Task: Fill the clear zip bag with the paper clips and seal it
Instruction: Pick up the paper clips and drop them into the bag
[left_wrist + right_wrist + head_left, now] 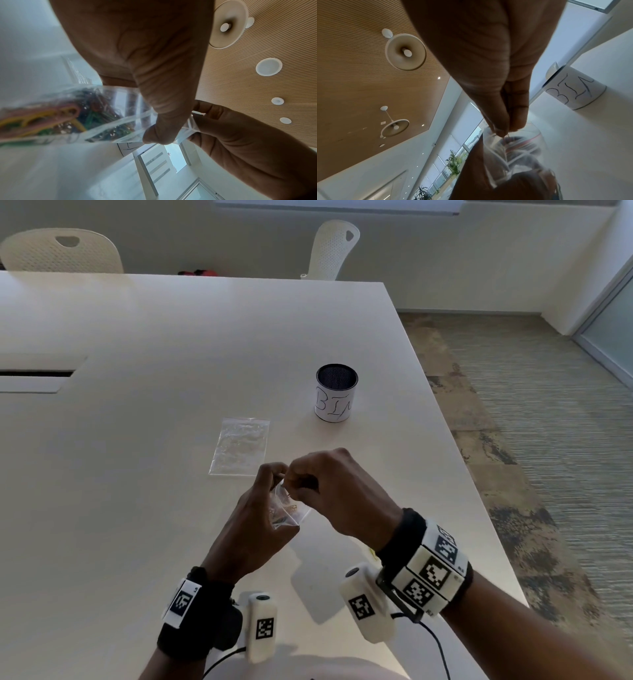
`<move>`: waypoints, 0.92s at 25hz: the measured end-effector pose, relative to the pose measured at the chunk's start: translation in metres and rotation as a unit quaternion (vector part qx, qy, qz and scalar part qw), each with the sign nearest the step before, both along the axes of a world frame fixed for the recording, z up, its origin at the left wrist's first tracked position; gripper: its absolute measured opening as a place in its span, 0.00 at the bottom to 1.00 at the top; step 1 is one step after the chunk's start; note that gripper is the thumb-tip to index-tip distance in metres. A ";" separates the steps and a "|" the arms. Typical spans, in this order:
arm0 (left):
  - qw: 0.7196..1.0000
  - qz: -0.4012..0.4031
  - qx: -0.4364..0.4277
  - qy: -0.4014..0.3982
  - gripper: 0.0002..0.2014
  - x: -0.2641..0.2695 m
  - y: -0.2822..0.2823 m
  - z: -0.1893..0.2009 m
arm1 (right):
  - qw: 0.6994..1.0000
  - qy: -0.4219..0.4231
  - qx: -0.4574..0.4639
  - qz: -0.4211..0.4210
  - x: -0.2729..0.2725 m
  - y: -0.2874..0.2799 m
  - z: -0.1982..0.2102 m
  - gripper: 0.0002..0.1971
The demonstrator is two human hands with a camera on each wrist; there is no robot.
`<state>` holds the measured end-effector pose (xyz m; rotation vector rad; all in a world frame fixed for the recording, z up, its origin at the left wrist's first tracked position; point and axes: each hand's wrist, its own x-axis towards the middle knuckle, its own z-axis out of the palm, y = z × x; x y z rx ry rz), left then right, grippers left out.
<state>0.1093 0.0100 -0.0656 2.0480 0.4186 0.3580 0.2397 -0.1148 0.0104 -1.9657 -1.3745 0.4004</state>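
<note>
- Up above the tabletop (164, 344), near its near edge and toward the right-hand side, both hands meet at the mouth of a clear zip bag (291, 510).
- The left hand (255, 520) comes in from below with the wrist bent, its fingers curled round the bag's side and its thumb pressed on the top strip; it grips the bag.
- The right hand (337, 494) arches over from the right, knuckles up, thumb and forefinger pinching the bag's upper edge beside the left thumb.
- In the left wrist view the bag (109, 112) is thin, glossy and creased, with a raised zip ridge running across its top.
- Inside lie the paper clips (56, 119), a tangled heap of bent wire loops in yellow, pink, green and red, sagging in the bag's lower part.
- Whether the zip is pressed closed along its whole length I cannot tell.
- Both wrists wear black bands carrying white blocks printed with black square markers.
- A second clear bag (239, 446) lies flat and wrinkled on the tabletop beyond the hands.
- Farther toward the right edge stands a round mesh-lined cup (336, 392), wrapped in white paper with "BIN" handwritten on it.
</note>
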 end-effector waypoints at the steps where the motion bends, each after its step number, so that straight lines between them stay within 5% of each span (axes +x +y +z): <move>1: 1.000 0.001 0.000 -0.001 0.34 0.000 0.000 0.000 | 1.000 0.002 0.011 0.005 0.001 -0.001 0.002 0.00; 6: 1.000 -0.005 0.017 -0.010 0.34 -0.001 0.001 -0.004 | 0.998 -0.004 0.027 -0.057 0.021 -0.023 0.002 0.03; 13: 1.000 -0.007 0.014 -0.008 0.35 -0.001 0.003 -0.006 | 0.963 -0.029 -0.238 -0.125 0.027 -0.081 -0.056 0.04; 23: 1.000 -0.007 0.019 -0.014 0.35 -0.001 0.003 -0.007 | 0.941 -0.025 -0.323 -0.099 0.009 -0.077 -0.072 0.10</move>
